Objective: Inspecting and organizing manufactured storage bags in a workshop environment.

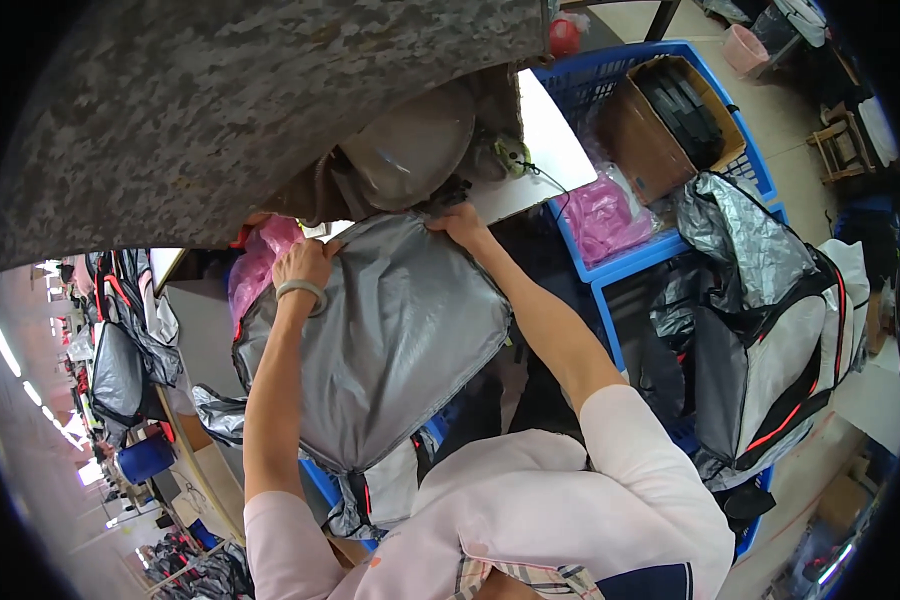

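A grey, shiny bag panel (390,340) with dark piping lies across my lap and the table edge. My left hand (305,262), with a pale band on the wrist, grips its upper left edge. At the panel's far top corner, my right hand (462,222) pinches the fabric beside the sewing machine (420,150). A large camouflage-patterned fabric (220,100) hangs over the top of the view and hides much of the machine.
Blue plastic crates (625,262) stand to my right, holding a cardboard box (660,120), pink plastic bags (600,215) and finished grey, white and red bags (770,340). More bags are piled at the far left (120,360). A pink bag (260,260) lies under the panel.
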Motion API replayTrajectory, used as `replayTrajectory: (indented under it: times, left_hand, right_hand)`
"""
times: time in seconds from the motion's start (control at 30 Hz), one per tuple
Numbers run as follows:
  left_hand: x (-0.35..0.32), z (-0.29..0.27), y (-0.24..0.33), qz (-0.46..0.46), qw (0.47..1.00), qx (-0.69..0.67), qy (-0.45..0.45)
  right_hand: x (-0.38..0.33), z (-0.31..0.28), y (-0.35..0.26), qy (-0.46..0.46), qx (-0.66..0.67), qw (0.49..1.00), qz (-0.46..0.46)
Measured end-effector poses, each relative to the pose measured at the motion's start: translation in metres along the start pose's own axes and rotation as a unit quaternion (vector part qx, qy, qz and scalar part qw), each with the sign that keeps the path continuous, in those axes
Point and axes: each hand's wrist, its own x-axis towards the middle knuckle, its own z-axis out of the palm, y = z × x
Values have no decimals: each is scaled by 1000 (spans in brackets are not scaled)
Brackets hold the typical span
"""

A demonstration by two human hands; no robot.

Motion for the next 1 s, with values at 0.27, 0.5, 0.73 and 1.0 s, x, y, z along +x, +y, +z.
replayTrajectory:
  times: [0.27,0.5,0.73,1.0]
  left_hand:
    - [4,-7,9,-23,999,24,20]
    - [7,-6,11,-14,998,56,36]
    - [8,-7,26,7,996,72,56]
    - [8,-3,22,7,994,75,76]
  right_hand:
    - [25,0,9,-15,5,999,-42]
    - [26,-3,4,-23,21,998,-54]
    - [18,-20,11,-28,17,997,-70]
    - [25,-14,11,-9,31,998,-53]
